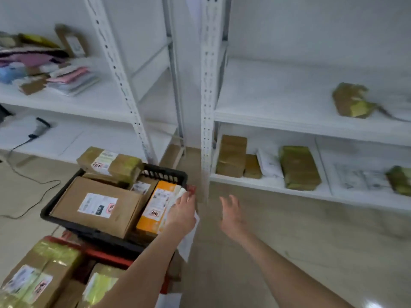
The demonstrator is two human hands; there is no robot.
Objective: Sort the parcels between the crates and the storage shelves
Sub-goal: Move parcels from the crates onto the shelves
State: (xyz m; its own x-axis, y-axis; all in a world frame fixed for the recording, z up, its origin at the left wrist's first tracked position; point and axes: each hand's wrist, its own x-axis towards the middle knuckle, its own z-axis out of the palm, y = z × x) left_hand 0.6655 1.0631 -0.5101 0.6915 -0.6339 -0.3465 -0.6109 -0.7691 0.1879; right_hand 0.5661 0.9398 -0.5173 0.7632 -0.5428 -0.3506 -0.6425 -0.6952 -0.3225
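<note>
Orange box (153, 210): printed labels on top, wedged at the right end of the black crate (164, 173), beside a brown carton (97, 207).
Left hand (181, 213): fingers curled, apparently gripping a thin white mailer (188, 241) against that box.
Right hand (231, 216): fingers spread, holding nothing, above the floor (289, 241).

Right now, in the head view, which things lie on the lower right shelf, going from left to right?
tall brown parcel, small brown parcel, white mailer, large green-taped parcel, flat printed packet, green parcel at the frame edge.
</note>
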